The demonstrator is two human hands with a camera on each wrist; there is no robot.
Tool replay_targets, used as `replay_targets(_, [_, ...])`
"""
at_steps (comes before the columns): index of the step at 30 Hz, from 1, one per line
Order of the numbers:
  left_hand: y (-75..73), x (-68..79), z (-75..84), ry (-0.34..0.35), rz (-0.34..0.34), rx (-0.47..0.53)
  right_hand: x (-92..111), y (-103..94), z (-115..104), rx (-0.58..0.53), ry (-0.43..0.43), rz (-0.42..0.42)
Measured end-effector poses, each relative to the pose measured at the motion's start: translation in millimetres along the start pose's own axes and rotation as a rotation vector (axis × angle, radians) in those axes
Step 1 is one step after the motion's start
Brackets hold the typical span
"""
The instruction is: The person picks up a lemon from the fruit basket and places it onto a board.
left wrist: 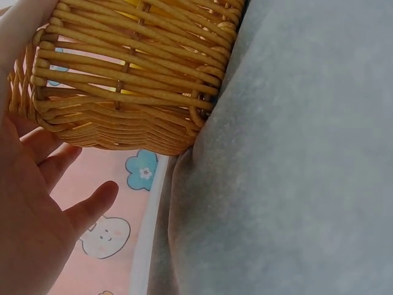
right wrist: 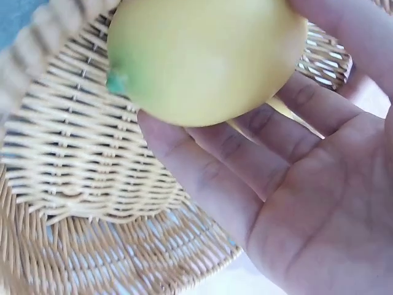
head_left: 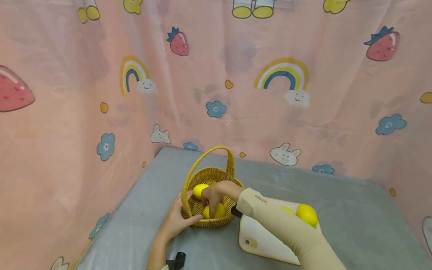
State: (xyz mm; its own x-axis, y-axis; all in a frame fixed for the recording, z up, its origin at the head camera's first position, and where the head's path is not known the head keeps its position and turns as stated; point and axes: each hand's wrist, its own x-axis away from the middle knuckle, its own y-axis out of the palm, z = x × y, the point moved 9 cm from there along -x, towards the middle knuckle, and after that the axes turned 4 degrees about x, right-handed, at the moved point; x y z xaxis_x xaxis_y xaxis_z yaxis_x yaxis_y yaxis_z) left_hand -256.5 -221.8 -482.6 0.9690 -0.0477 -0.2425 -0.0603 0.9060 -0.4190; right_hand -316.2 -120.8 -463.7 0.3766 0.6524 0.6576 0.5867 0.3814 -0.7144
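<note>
A yellow wicker basket (head_left: 210,224) with a tall arched handle stands on the grey table. My left hand (head_left: 175,217) holds its near left side around the foot of the handle, thumb along the rim; in the left wrist view some fingers (left wrist: 98,203) spread loosely below the wickerwork. Inside the basket my right hand (head_left: 217,192) grips a lemon (head_left: 216,211), whose green tip shows in the right wrist view, its fingers (right wrist: 215,175) curved beneath the fruit. Another lemon (head_left: 200,190) lies in the basket beside the right hand.
Right of the basket lies a white cutting board (head_left: 263,240) with a hole in its corner. On it are a lemon (head_left: 307,215) and another yellow fruit (head_left: 287,209), mostly hidden by my right sleeve (head_left: 287,228). A pink printed curtain (head_left: 236,123) hangs behind the table.
</note>
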Motion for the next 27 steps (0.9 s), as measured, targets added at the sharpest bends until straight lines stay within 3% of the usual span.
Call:
replay_targets(15, [2.4, 3.0, -1.3, -0.027, -0.016, 0.003, 28, -8.0, 18, -0.053, -0.006, 0.051])
replay_targets(27, [1.7, 0.8, 3.1, 0.016, -0.007, -0.004, 48, -16.6, 29, -0.077, -0.027, 0.113])
